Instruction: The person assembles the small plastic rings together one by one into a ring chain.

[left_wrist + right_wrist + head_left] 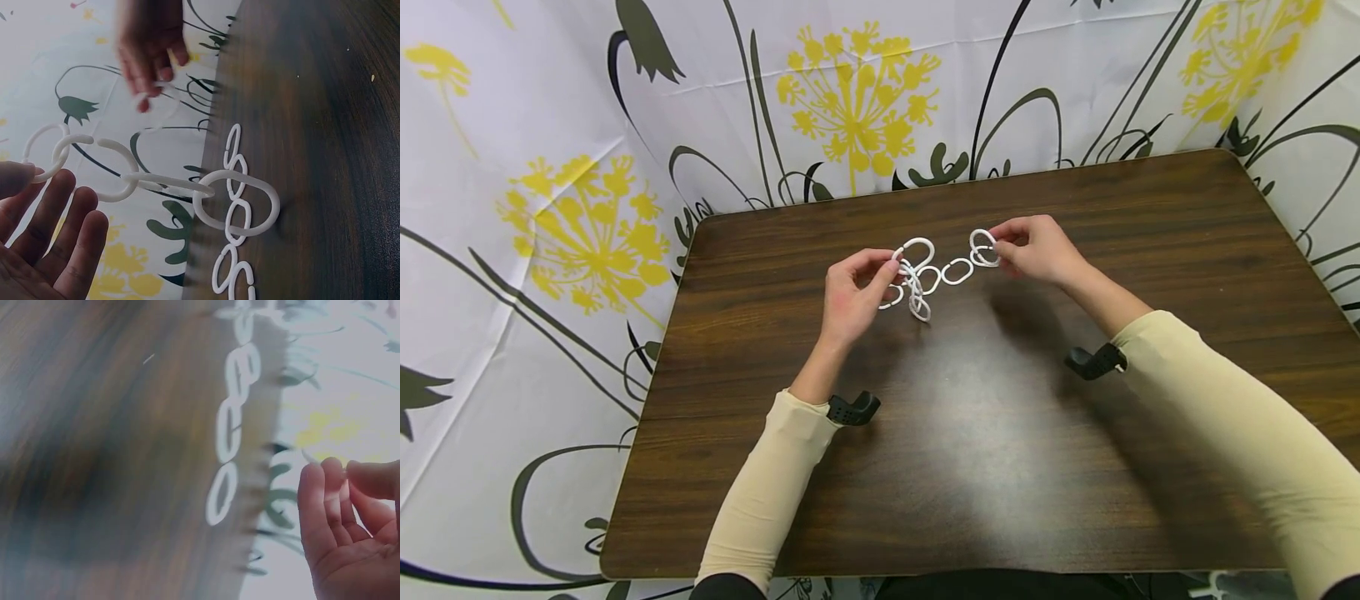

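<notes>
My left hand pinches a white plastic chain link between thumb and forefinger, its other fingers loosely spread. From this grip a short chain of white links hangs toward the table. To the right, my right hand pinches a single white link between thumb and fingertips, apart from the hanging chain. In the right wrist view that link is mostly hidden by the fingers. Below both hands, a row of joined white links lies along the table; it shows behind the hanging chain in the left wrist view.
The dark wood-grain table has rounded corners. Behind it and to the left hangs a white cloth printed with yellow flowers and grey stems. Black wrist cameras sit at the cuffs of the pale sleeves.
</notes>
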`<state>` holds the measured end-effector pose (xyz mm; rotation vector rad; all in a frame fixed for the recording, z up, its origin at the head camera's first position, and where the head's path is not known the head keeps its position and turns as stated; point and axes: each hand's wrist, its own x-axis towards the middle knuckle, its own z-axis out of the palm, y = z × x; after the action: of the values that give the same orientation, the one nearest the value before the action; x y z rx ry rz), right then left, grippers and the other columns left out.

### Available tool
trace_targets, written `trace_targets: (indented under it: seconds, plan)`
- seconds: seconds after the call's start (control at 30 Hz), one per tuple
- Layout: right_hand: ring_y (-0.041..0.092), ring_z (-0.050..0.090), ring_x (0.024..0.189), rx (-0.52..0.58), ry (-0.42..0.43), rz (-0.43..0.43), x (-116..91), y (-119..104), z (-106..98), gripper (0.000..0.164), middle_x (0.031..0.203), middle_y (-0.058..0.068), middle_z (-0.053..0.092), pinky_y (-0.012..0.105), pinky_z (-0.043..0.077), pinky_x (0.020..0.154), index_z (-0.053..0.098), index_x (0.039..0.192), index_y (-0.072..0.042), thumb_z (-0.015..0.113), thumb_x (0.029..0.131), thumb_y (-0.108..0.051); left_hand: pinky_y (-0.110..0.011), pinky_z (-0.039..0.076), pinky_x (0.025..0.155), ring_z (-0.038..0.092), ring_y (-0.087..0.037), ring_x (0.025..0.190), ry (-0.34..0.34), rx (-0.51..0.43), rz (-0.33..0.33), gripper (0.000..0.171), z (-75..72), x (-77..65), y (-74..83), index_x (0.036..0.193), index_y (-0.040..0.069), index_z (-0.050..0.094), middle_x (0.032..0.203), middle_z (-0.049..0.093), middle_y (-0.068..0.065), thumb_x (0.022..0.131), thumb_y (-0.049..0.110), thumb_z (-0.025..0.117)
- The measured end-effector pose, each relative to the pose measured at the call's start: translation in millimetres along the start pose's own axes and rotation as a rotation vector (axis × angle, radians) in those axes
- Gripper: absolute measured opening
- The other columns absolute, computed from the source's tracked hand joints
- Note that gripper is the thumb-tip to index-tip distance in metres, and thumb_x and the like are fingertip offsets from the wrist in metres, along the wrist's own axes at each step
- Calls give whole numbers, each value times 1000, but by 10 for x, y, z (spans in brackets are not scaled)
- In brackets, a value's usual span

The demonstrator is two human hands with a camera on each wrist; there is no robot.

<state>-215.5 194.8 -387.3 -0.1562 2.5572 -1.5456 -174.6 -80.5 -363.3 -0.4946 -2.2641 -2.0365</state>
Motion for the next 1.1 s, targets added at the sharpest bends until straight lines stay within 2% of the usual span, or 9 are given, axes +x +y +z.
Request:
trace_targets:
  seconds: [0.1, 0.17, 0.3, 0.43, 0.53, 0.7, 0.83, 1.0, 1.1]
  plan:
    - [18, 67, 70, 141, -5, -5, -30, -168, 21, 22, 89, 19, 67, 28, 58, 58, 65, 112, 7, 62, 95, -7, -22, 56, 59, 63, -49, 83, -1, 5, -1, 19, -3, 0, -2, 107, -15, 65, 93, 65, -33, 94, -1, 62]
    - [20, 67, 72, 230, -4, -10, -61, -279, 36, 23, 85, 16, 66, 31, 59, 60, 65, 111, 6, 65, 95, -11, -21, 56, 59, 61, -52, 84, -2, 5, -3, 20, -3, -1, -3, 107, -16, 65, 94, 64, -34, 94, -1, 62]
    - [20, 66, 70, 351, 3, -31, -121, -468, 63, 25, 81, 13, 64, 36, 60, 64, 67, 107, 3, 68, 94, -17, -21, 56, 59, 62, -50, 84, -4, 10, 0, 21, -1, 1, 0, 108, -16, 64, 95, 64, -35, 94, 0, 62]
    - [19, 65, 70, 409, -7, -66, -171, -610, 100, 24, 81, 11, 64, 37, 60, 64, 67, 105, 3, 69, 93, -18, -22, 56, 59, 66, -39, 80, -4, 7, -2, 20, 4, 6, 1, 107, -16, 65, 94, 64, -35, 94, 0, 62]
    - [21, 66, 71, 414, -23, -91, -193, -677, 133, 23, 80, 13, 64, 36, 60, 63, 67, 105, 4, 69, 93, -16, -22, 57, 59, 67, -30, 76, -4, -4, -7, 20, 12, 9, 1, 106, -16, 65, 94, 64, -36, 94, -1, 62]
    - [22, 67, 71, 379, -57, -110, -200, -715, 184, 21, 79, 14, 66, 34, 60, 62, 68, 105, 4, 68, 93, -14, -23, 57, 58, 68, -25, 75, -3, -9, -3, 19, 24, 26, -47, 105, -14, 66, 92, 65, -33, 94, 1, 63]
    - [24, 67, 74, 349, -89, -117, -201, -724, 230, 21, 82, 15, 66, 41, 60, 67, 69, 106, 4, 68, 93, -12, -23, 57, 57, 67, -16, 72, -1, 1, 3, 18, 28, 34, -91, 104, -11, 68, 89, 67, -27, 94, 2, 64]
    - [27, 67, 72, 290, -100, -139, -196, -738, 279, 18, 83, 18, 67, 47, 59, 69, 71, 104, 1, 68, 93, -13, -20, 54, 57, 64, -9, 70, -13, 25, 10, 18, 43, 11, 15, 104, -13, 67, 87, 66, -26, 93, 1, 63]
    - [25, 67, 69, 266, -111, -151, -188, -746, 311, 17, 84, 20, 67, 42, 60, 66, 71, 103, 0, 69, 93, -13, -19, 53, 57, 63, -8, 69, -11, 44, 18, 17, 46, 4, 35, 103, -13, 67, 88, 66, -28, 93, 0, 63]
